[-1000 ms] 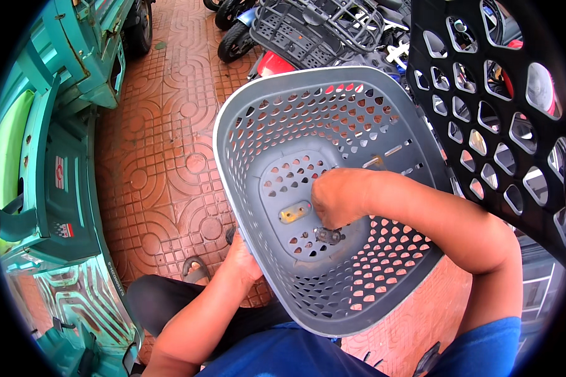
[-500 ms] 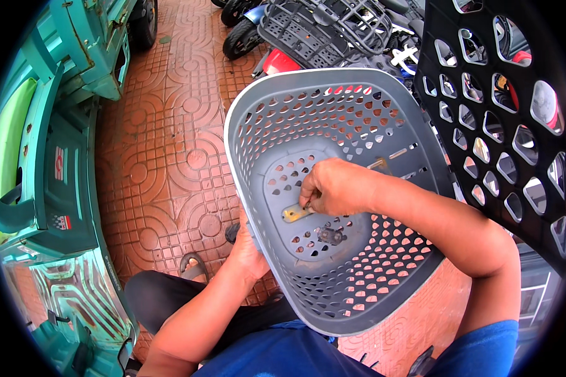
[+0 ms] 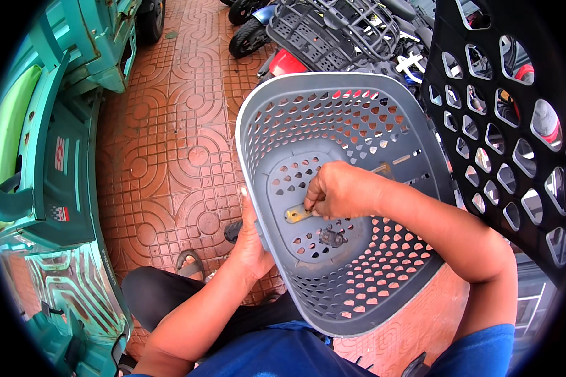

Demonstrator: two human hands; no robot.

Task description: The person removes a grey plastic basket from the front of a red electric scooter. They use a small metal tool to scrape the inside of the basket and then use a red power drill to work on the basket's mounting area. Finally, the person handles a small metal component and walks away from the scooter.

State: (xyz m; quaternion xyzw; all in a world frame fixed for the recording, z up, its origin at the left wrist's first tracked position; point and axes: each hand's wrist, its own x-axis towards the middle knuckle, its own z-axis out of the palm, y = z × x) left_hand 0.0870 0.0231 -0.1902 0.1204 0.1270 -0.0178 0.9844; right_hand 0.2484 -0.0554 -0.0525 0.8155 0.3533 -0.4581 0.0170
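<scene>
A grey perforated plastic basket (image 3: pixel 352 276) stands tilted toward me in front of my body. Inside it, my right hand (image 3: pixel 336 191) is closed, thumb and fingertips pinched over a yellowish metal strip (image 3: pixel 297 214) on the basket's bottom. Whatever the fingertips grip is too small to name. Beside the strip lies a small clump of dark hardware (image 3: pixel 332 237). My left hand (image 3: pixel 253 251) is against the basket's outer left side, thumb raised; its other fingers are hidden behind the basket. A black perforated lid (image 3: pixel 449 122) stands open along the basket's right edge.
A green cargo vehicle (image 3: pixel 69 188) with rusty patches stands at the left. Motorbike parts, among them a black rack (image 3: pixel 324 47) and a wheel (image 3: pixel 248 39), crowd the far side. Red patterned tiles (image 3: pixel 170 138) cover the floor. My sandalled foot (image 3: pixel 190 264) is below.
The basket sits slightly farther right in view. My left thumb now points up beside the rim. The right hand keeps its pinch over the metal strip.
</scene>
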